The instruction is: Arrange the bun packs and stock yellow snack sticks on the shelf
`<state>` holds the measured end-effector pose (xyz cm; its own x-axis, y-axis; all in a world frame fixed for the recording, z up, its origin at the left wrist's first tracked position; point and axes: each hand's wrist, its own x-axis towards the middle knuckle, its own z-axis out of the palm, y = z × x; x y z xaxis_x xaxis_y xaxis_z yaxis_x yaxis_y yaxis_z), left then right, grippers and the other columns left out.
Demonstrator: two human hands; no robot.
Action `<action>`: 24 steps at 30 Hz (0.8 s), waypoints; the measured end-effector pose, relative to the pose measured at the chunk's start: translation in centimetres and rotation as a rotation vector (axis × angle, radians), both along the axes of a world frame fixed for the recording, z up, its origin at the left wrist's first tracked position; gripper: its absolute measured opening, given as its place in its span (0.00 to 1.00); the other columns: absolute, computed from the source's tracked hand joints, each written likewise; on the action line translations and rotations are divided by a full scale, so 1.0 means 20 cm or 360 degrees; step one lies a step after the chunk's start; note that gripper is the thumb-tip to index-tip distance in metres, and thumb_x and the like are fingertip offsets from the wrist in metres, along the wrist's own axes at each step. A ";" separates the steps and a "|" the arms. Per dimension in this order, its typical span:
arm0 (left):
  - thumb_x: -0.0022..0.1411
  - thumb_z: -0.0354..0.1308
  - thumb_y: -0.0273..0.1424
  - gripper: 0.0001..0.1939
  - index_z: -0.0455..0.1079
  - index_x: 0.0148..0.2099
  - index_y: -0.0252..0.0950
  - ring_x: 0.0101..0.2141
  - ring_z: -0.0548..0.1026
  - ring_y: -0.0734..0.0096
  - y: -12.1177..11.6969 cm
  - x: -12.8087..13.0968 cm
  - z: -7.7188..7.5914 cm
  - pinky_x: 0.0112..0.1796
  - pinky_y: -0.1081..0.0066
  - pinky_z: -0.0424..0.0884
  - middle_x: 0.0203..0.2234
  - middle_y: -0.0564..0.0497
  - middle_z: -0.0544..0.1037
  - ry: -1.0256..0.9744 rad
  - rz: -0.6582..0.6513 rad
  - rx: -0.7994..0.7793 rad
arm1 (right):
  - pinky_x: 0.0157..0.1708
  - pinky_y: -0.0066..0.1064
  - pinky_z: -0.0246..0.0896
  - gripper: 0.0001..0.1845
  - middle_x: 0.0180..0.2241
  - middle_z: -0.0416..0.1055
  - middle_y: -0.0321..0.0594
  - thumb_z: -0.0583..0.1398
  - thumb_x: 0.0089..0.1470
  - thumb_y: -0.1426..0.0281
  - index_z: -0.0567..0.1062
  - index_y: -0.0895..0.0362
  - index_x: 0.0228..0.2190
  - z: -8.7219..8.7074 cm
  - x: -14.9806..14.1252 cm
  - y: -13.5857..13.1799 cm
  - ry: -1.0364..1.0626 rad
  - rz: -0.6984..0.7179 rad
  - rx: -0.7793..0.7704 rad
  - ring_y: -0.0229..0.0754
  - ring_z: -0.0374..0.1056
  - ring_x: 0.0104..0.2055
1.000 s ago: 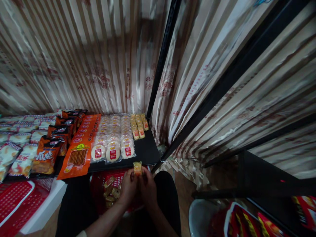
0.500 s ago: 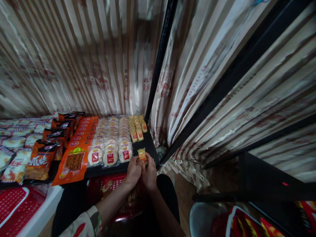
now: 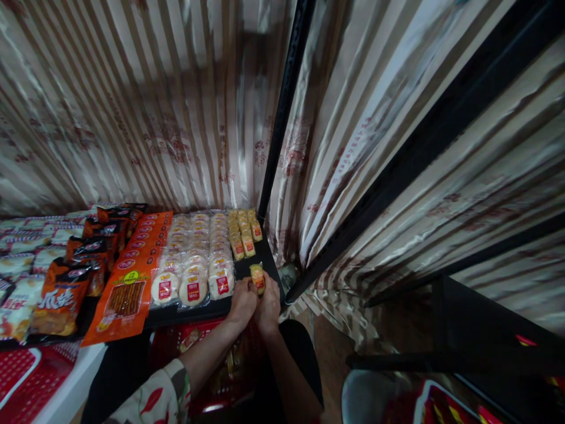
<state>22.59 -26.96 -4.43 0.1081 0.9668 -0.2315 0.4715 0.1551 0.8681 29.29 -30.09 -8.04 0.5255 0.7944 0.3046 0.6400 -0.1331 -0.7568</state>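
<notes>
In front of me at the shelf's front edge, both hands meet around a small yellow snack packet (image 3: 256, 278) with a red label. My right hand (image 3: 268, 303) is closed on its right side. My left hand (image 3: 244, 301) is closed with its fingers at the packet's left lower edge; its fingertips are partly hidden. Just beyond, similar yellow packets (image 3: 247, 242) lie in short overlapping rows at the shelf's right end. To the left, round white crackers in clear wrappers (image 3: 193, 288) lie in overlapping columns.
Orange packs of brown sticks (image 3: 128, 294), orange-black snack bags (image 3: 59, 300) and white bags (image 3: 24, 300) fill the black shelf's left. A red basket (image 3: 212, 406) with packets sits below my arms, another red basket (image 3: 26, 377) left. Dark posts (image 3: 286, 106) and striped curtains (image 3: 198, 118) enclose the shelf.
The view has shifted slightly, so the shelf goods appear a little lower and further left. Both hands still hold the yellow packet near the shelf's front edge.
</notes>
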 end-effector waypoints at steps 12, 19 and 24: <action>0.60 0.45 0.28 0.18 0.66 0.50 0.30 0.45 0.71 0.67 0.12 0.10 0.09 0.47 0.72 0.63 0.45 0.41 0.73 0.0013 -0.0087 -0.0010 | 0.51 0.40 0.54 0.24 0.47 0.66 0.51 0.49 0.50 0.69 0.67 0.61 0.49 -0.06 0.10 0.19 0.0116 -0.0087 0.0126 0.47 0.61 0.50; 0.60 0.46 0.30 0.18 0.66 0.51 0.31 0.48 0.70 0.66 0.19 0.14 0.11 0.50 0.70 0.61 0.47 0.42 0.73 -0.0114 -0.0107 0.0012 | 0.53 0.39 0.52 0.26 0.50 0.65 0.50 0.47 0.50 0.70 0.64 0.60 0.51 -0.09 0.16 0.31 0.0155 -0.0127 0.0212 0.45 0.59 0.53; 0.60 0.47 0.29 0.21 0.64 0.54 0.29 0.53 0.66 0.66 0.25 0.17 0.13 0.54 0.70 0.56 0.53 0.41 0.68 -0.0092 -0.0074 0.0037 | 0.54 0.40 0.52 0.28 0.53 0.63 0.51 0.47 0.50 0.70 0.61 0.61 0.54 -0.06 0.19 0.41 0.0137 -0.0085 0.0195 0.45 0.58 0.55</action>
<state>25.96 -22.04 -1.93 0.1659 0.9654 -0.2013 0.4265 0.1138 0.8973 33.09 -21.97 -9.27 0.5945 0.7241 0.3497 0.5667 -0.0688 -0.8211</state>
